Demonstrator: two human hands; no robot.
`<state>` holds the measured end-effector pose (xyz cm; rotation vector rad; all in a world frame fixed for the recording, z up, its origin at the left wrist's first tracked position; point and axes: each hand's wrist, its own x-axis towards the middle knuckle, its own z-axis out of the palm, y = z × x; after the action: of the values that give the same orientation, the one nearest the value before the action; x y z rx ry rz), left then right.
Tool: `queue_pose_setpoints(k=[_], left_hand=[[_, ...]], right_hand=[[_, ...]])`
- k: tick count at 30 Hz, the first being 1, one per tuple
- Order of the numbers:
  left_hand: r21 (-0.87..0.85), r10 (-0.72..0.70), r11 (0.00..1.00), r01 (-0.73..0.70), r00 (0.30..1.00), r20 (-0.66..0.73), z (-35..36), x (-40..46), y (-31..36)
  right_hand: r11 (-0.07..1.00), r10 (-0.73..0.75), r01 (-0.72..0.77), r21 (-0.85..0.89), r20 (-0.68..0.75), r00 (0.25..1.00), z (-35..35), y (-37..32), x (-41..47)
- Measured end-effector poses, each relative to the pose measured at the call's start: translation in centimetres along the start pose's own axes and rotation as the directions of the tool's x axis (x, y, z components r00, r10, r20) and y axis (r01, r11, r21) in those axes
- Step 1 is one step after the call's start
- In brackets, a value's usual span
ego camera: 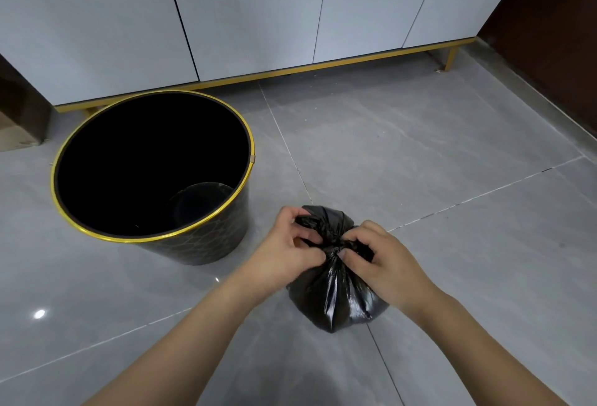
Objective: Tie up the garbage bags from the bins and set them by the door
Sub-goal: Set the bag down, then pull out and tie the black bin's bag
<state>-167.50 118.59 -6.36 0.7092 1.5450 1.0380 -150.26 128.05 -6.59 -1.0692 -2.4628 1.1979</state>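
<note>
Left hand (292,245) and right hand (381,257) pinch garbage bag (336,295) neck between them

Single head-worn wide-angle view; looks forward and steeply down from above onto grey floor tiles (436,153); close over both forearms; faces white cabinet doors (252,11) at the top edge; straight lines bowed by the lens.

Both bare forearms come in from the near edge and meet toward the middle. The left hand (287,244) has its fingers curled and pinches the twisted neck of the garbage bag (336,299). The right hand (378,257) pinches the same neck from the right, thumb pointing left.
</note>
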Motion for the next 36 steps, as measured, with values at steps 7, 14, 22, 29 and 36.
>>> queue_pose_setpoints(k=[7, 14, 22, 29, 36], left_hand=[[0.429, 0.313, 0.873, -0.230, 0.940, -0.134, 1.0, -0.2, -1.6], [0.585, 0.475, 0.742, -0.328, 0.873, -0.113, 1.3, 0.3, -1.6], [0.654, 0.395, 0.718, -0.237, 0.913, -0.103, 1.3, 1.1, -2.1], [0.602, 0.256, 0.789, -0.120, 0.956, -0.145, 1.3, 1.5, -2.0], [0.581, 0.506, 0.753, -0.311, 0.837, -0.208, 1.1, 0.5, -2.6]], right_hand=[[0.888, 0.225, -0.269, 0.373, 0.156, 0.962, 0.0, -1.1, 0.5], [0.783, 0.246, -0.426, 0.453, 0.403, 0.881, -1.2, -1.9, 1.0], [0.962, 0.218, -0.231, 0.146, 0.102, 0.971, 0.1, -0.9, 1.0], [0.963, 0.150, -0.177, 0.204, 0.142, 0.978, 0.4, -1.0, 0.9], [0.688, 0.285, -0.477, 0.547, 0.402, 0.870, -1.0, -1.7, 0.9]])
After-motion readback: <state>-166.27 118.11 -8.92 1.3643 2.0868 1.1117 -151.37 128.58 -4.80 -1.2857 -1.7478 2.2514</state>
